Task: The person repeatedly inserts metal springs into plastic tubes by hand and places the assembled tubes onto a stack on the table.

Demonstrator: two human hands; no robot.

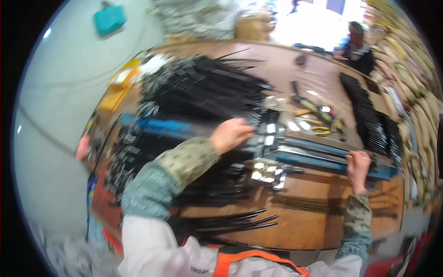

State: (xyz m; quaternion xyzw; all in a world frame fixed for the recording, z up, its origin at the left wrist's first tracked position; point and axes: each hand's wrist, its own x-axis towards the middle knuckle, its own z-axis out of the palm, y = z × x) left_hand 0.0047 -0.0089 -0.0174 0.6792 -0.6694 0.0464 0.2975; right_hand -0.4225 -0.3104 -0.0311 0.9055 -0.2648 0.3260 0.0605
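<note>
My left hand [232, 135], smeared by motion, is closed with its fingers bent together at the right edge of a big pile of long black strips [203, 92]. Whatever its fingertips hold is too blurred to make out. At the right end of a long blue metal fixture [309, 161], my right hand [359, 170] is closed, thumb and fingers together. Thin dark strips [314, 148] lie lengthwise in the fixture and run up to that hand. What sits between its fingers is hidden. Shiny metal pieces [267, 171] lie beside the fixture's left end.
Pliers with yellow handles [321, 131] and other tools lie beyond the fixture. A stack of black wrapped bundles [369, 115] stands at the right. Loose black rods [240, 221] lie at the near edge. A person [359, 53] sits past the far right edge; sacks [415, 106] line the right side.
</note>
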